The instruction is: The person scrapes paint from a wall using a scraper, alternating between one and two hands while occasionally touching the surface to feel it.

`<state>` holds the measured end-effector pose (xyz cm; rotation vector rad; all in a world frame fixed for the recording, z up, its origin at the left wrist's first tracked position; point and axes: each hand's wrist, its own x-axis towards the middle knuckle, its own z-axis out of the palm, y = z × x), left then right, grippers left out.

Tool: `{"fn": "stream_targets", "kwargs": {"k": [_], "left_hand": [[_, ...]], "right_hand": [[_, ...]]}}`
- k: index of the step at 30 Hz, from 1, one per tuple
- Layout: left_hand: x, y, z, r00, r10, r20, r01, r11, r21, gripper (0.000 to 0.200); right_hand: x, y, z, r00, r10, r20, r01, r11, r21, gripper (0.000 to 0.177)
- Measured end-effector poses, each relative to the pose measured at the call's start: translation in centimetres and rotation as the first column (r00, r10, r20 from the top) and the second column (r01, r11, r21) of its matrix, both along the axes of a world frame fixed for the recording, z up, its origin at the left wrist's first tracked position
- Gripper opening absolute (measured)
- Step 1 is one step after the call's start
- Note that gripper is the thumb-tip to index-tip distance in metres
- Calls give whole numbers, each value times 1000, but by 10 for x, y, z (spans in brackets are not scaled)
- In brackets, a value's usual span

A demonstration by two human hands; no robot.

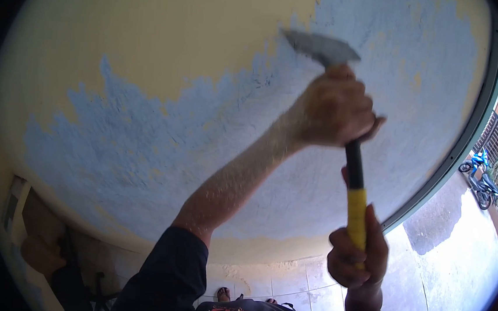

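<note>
A long-handled scraper (322, 46) crosses the upper right, its wide grey metal blade over the wall where yellow paint borders a pale blue-grey patch. My left hand (340, 107) is wrapped round the upper shaft just below the blade. Lower down, my right hand (358, 257) grips the yellow end of the black-and-yellow handle (358, 208). The wall (164, 38) keeps its yellow coat at upper left, while the rough bluish area (145, 141) spreads across the middle and right with ragged edges. Pale flecks of dust cover my left forearm.
A dark frame edge (466, 140) bounds the wall on the right. Beyond it lie bright paving (457, 265) and parked motorbikes (482, 184). Floor tiles (292, 279) with debris run along the wall's base. Dark objects stand at lower left, including a rounded brown one (42, 254).
</note>
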<state>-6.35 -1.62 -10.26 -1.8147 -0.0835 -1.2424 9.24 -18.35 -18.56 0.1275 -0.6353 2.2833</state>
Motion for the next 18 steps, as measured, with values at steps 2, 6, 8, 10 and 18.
{"fn": "stream_targets", "kwargs": {"k": [2, 6, 8, 10, 18], "left_hand": [[4, -9, -20, 999, -45, 4, 45, 998, -48, 38], [-1, 6, 21, 999, 52, -10, -51, 997, 61, 37], [-3, 4, 30, 1000, -22, -22, 22, 1000, -1, 38], [-2, 2, 14, 999, 21, -26, -21, 1000, 10, 38], [4, 3, 41, 999, -35, -7, 35, 999, -2, 38]], "right_hand": [[-1, -6, -15, 1000, -11, -1, 11, 1000, -18, 52], [-3, 13, 10, 1000, -1, -31, 4, 996, 91, 52], [-2, 12, 17, 999, 35, -39, -31, 996, 80, 52], [-4, 1, 8, 1000, -28, 1, 28, 998, 51, 52], [0, 7, 35, 999, -10, -41, 10, 1000, -5, 51]]}}
